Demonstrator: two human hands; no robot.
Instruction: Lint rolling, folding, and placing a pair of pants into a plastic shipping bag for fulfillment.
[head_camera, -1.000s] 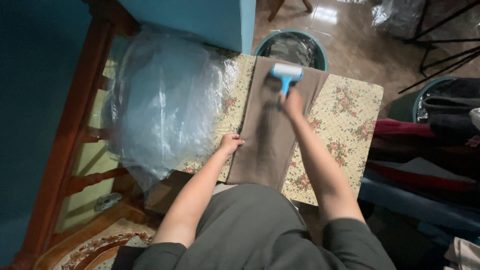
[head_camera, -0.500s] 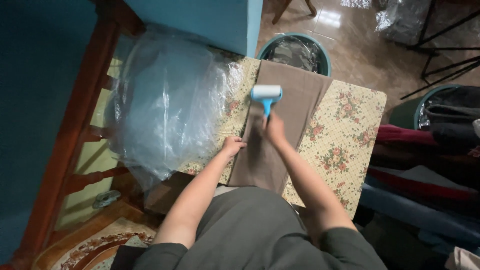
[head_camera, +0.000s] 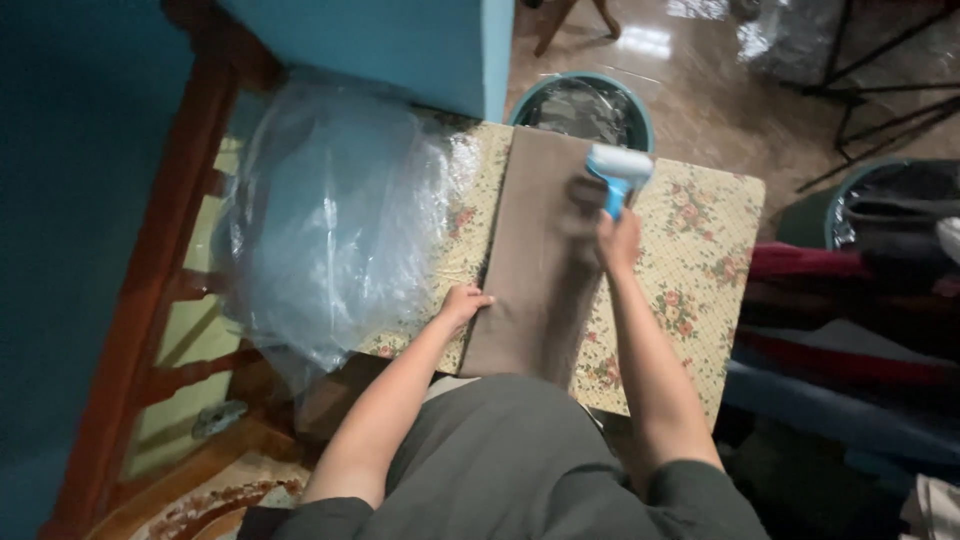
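Observation:
A folded brown cloth (head_camera: 535, 255) lies lengthwise on a small table covered in a floral cloth (head_camera: 690, 260). My right hand (head_camera: 620, 240) grips the blue handle of a lint roller (head_camera: 620, 165), whose white roll rests at the cloth's far right edge. My left hand (head_camera: 465, 302) presses on the near left edge of the brown cloth, fingers flat, holding nothing.
A big heap of clear plastic sheeting (head_camera: 330, 220) covers the table's left side. A round teal bin (head_camera: 582, 100) lined with plastic stands beyond the table. Piled dark and red garments (head_camera: 850, 290) lie to the right, a wooden frame (head_camera: 150, 300) to the left.
My right hand has swung the lint roller from the cloth's middle left over to its far right edge. My left hand has stayed on the near left edge.

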